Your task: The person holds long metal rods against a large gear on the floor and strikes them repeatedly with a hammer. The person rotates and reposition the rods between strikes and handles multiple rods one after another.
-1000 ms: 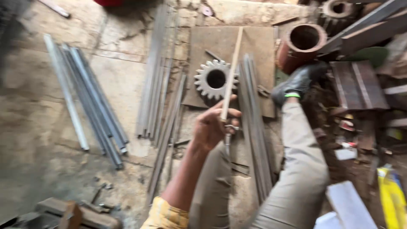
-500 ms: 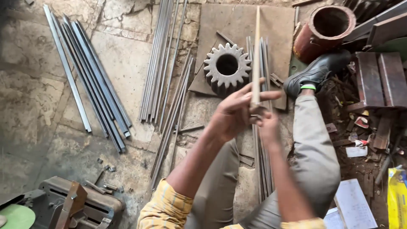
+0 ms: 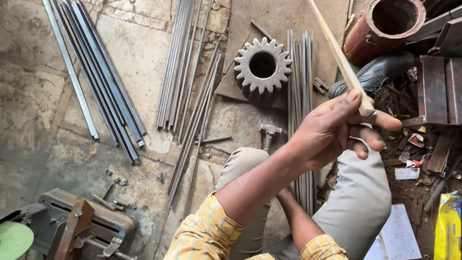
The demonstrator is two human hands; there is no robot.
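Bottom edge: yellow checked sleeves (image 3: pixel 207 236), grey trouser knees (image 3: pixel 361 202), person crouching over a rough stone floor (image 3: pixel 33 96) that is cracked, stained and gritty.

Bottom left: a rusty brown machine (image 3: pixel 82 226) with a green disc (image 3: pixel 12 238) beside it, and small metal offcuts (image 3: pixel 118 182) scattered just past it.

Bottom right: a white paper sheet (image 3: pixel 399 236), a yellow packet (image 3: pixel 447 231), scrap and litter on dark dirt.

Left hand (image 3: pixel 332 130) is raised mid-frame, fingers closed around the lower end of a pale wooden stick (image 3: pixel 337 50). The stick runs up and left from the grip, off the floor.

Right hand is hidden behind the left forearm and knee, only the forearm (image 3: pixel 298 224) shows; grip cannot be told.

Under the hands: a bundle of thin steel rods (image 3: pixel 301 72) lying lengthwise, with a small hammer (image 3: pixel 268 132) near it.

Further out: a grey gear wheel (image 3: pixel 263 65) on a flat brown plate (image 3: pixel 284 19), a black shoe (image 3: pixel 380 72) to its right, and a rusty red pipe section (image 3: pixel 385 26) beyond.

Left half: more rods (image 3: pixel 180 62) and flat steel strips (image 3: pixel 96 72) laid in loose rows.
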